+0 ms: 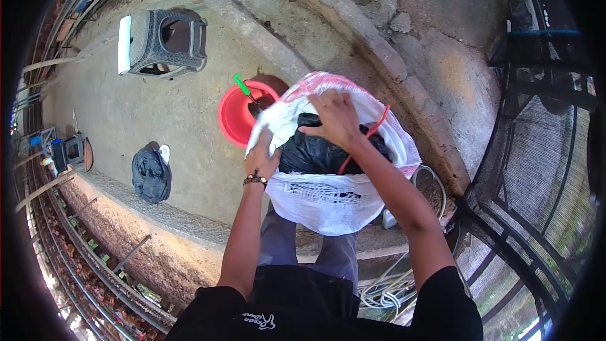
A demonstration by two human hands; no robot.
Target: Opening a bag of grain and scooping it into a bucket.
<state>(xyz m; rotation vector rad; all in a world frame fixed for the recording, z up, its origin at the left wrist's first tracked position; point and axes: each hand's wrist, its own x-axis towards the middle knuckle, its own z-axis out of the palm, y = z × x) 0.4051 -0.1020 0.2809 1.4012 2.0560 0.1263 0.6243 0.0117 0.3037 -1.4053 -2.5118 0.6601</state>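
A large white woven sack (328, 202) stands open in front of me, with a black plastic liner (315, 155) inside it. My left hand (261, 159) grips the sack's left rim; a dark bead bracelet sits on that wrist. My right hand (336, 118) rests over the far top of the sack's mouth, fingers on the white and pink material. A thin red cord (366, 136) runs from under my right wrist down across the black liner.
A red bucket (235, 117) with a green-handled tool (242, 85) in it stands just left of the sack. A grey plastic stool (165, 41) lies tipped at the upper left, a dark bag (151, 173) lies on the concrete floor, and wire cages (536, 170) rise at right.
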